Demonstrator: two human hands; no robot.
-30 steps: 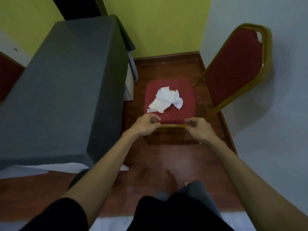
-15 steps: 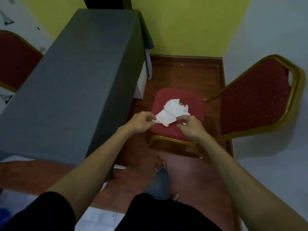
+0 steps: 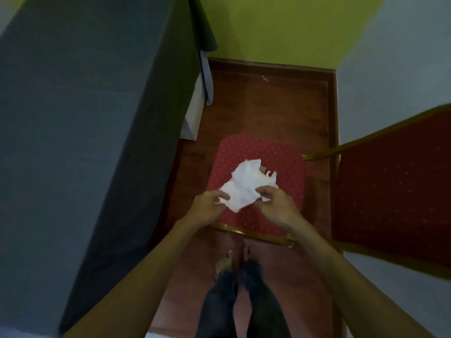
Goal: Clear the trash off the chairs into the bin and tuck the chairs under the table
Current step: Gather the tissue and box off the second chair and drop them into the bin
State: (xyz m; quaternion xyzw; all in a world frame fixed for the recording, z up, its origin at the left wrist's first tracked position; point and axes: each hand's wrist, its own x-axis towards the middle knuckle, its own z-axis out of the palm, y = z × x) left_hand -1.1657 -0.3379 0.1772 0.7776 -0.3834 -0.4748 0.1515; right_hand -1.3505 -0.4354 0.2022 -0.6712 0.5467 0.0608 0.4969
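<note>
A red padded chair (image 3: 280,157) with a gold frame stands before me, its seat facing left and its backrest (image 3: 390,191) at the right. Crumpled white paper (image 3: 246,184) lies on the seat. My left hand (image 3: 207,206) pinches the paper's left corner. My right hand (image 3: 275,203) grips its lower right edge. Both hands hover over the seat's front half. No bin is in view.
A table under a grey cloth (image 3: 85,118) fills the left side, close to the chair. A green wall (image 3: 280,28) lies ahead and a pale wall (image 3: 402,69) stands at the right behind the chair. My bare feet (image 3: 234,259) stand on the wooden floor.
My hands left the chair's front rail and moved up onto the seat, taking hold of the white paper. I stepped closer and my view tilted further down over the chair.
</note>
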